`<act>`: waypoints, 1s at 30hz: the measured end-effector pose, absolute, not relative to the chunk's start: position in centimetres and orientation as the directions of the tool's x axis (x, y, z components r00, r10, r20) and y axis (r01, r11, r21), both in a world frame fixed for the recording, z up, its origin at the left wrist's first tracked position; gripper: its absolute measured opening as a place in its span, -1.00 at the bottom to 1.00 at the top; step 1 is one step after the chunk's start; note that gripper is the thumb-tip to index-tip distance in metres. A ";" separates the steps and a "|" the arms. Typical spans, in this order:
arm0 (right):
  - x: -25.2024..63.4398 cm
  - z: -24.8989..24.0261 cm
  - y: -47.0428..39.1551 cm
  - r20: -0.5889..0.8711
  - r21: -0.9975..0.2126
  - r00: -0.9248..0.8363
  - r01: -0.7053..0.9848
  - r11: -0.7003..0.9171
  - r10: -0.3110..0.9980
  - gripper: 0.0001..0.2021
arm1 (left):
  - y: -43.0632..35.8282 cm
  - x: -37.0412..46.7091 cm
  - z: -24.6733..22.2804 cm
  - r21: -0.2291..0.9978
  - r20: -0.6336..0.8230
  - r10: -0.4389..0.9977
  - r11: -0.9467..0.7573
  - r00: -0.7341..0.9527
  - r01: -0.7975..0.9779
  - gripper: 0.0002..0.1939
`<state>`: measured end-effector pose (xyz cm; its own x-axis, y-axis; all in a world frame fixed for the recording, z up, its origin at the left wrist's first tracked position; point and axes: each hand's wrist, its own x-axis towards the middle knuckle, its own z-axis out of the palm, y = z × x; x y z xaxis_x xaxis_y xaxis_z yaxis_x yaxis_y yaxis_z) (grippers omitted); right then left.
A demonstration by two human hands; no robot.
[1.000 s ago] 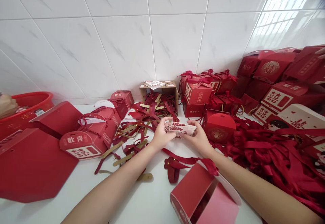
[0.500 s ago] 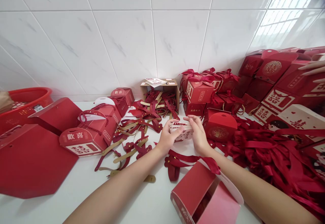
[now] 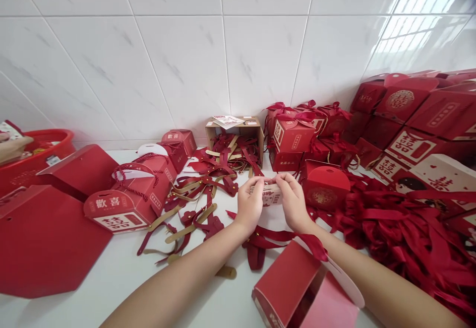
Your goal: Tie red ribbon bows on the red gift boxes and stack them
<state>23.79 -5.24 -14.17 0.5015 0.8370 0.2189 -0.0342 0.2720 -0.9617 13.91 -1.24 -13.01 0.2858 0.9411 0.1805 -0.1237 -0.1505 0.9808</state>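
Hands [image 3: 250, 205] around thin, flat, stacked cards [image 3: 272, 197], near tangled glossy ribbon [image 3: 412, 248].

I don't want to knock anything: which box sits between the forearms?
The red box at the bottom edge, with a dark gap beside its pink panel; the other boxes stand to the sides or beyond the hands.

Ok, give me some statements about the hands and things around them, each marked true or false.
1. The left hand and right hand both hold one stack of printed cards. True.
2. The red basket is at the far right. False: it is at the far left.
3. A pile of red ribbon lies right of the hands. True.
4. The cardboard box stands nearer the camera than the hands. False: it stands beyond them, with dark red straps inside.
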 end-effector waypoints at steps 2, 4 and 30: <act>23.9 -14.1 -5.4 0.212 -0.965 0.522 -0.024 0.262 0.827 -0.76 | -1.2 13.9 -12.9 0.984 0.168 0.932 -0.140 0.323 -0.106 -0.79; 24.0 -14.0 -5.5 0.221 -0.965 0.525 -0.005 0.263 0.822 -0.75 | -1.0 13.8 -12.8 0.984 0.173 0.921 -0.146 0.349 -0.101 -0.80; 25.7 -15.7 -5.1 0.265 -0.963 0.270 0.035 0.266 0.926 -0.62 | 2.7 11.3 -13.3 0.977 0.087 0.885 0.013 0.457 -0.211 -0.62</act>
